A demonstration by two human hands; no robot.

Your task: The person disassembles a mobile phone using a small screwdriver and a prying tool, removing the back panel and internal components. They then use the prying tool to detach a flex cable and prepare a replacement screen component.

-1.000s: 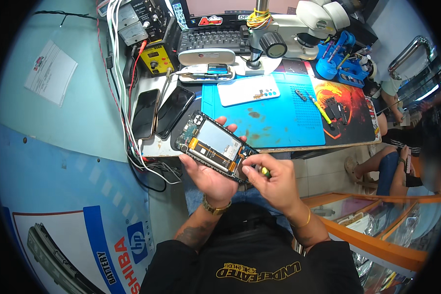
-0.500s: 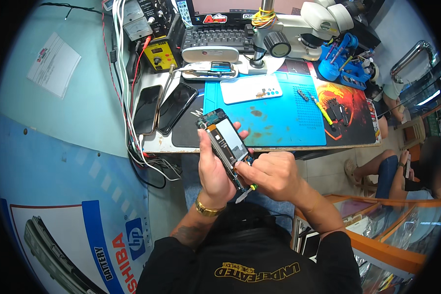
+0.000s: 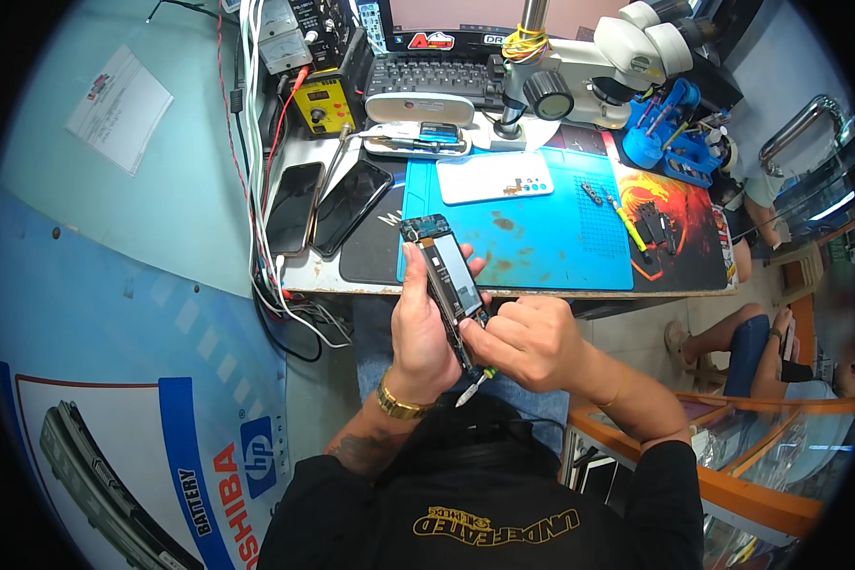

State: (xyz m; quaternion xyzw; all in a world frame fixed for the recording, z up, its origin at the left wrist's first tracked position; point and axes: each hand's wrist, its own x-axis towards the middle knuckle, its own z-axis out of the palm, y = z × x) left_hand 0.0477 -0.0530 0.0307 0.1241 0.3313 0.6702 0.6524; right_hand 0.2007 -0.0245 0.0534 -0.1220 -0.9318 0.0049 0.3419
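An opened smartphone (image 3: 454, 275) with its battery and circuit boards bare lies tilted in my left hand (image 3: 420, 328). My thumb runs along its left edge, and the fingertips show past its right edge. My right hand (image 3: 540, 340) is closed at the lower end of the phone, its index fingertip touching the inside there. Out from under that hand sticks a small tool with a green-yellow handle and a flat metal blade (image 3: 471, 391), pointing down and left. My right palm and most of its grip are hidden.
Beyond the phone are a blue work mat (image 3: 541, 242), a white phone back cover (image 3: 494, 178) and a yellow pen-like tool (image 3: 627, 223). Two dark phones (image 3: 351, 207) lie left. Behind stand a microscope (image 3: 579, 71), laptop (image 3: 437, 81) and yellow-fronted power unit (image 3: 323, 106). Someone sits at right.
The view has shifted a little, so the bench sits slightly further right. Both hands keep their hold, and my right index fingertip stays at the lower part of the phone.
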